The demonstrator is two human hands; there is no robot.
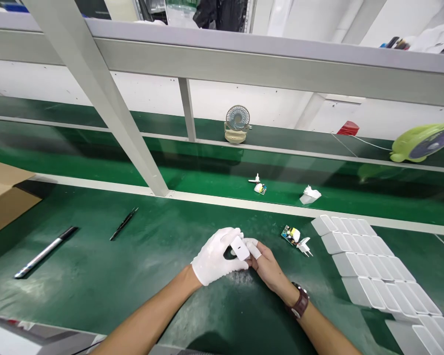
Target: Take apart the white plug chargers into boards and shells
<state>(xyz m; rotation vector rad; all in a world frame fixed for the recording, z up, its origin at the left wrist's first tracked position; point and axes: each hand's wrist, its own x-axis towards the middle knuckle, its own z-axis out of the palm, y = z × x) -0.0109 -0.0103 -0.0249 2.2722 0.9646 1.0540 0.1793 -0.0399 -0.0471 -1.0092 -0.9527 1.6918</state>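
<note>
a: white charger shell [240, 247], that's what both hands are on. it sits between them, low over the green mat [96, 276], just left of the rows of white housings [370, 266].

b: which hand has it?

a: the left hand [217, 256], in a white glove, wraps it from the left with the fingers curled shut around it. the right hand [268, 264] is bare apart from white cots on the fingertips [254, 249], and those tips are pinched against the shell's right end. a brown watch [299, 303] is on that wrist.

b: what lies beside the housings?

a: just left of their top corner, a small circuit board [289, 233] with a white plug piece [304, 245] touching it. both are near the right hand but apart from it.

b: and further from the housings?

a: beyond them, across the pale rail, on the green belt [207, 167]: a white cap [310, 195] nearest, then another small board with a plug part [259, 187] to its left. further back, a little beige fan [237, 124] stands upright. behind and to the right of the housings, a lime green fan [425, 142] lies tilted, with a red object [348, 128] near it.

b: the far left side?

a: well apart from the housings, black tweezers [124, 223], then a silver and black pen [44, 252], both flat on the mat. past them, a cardboard box flap [3, 197] at the edge.
</note>
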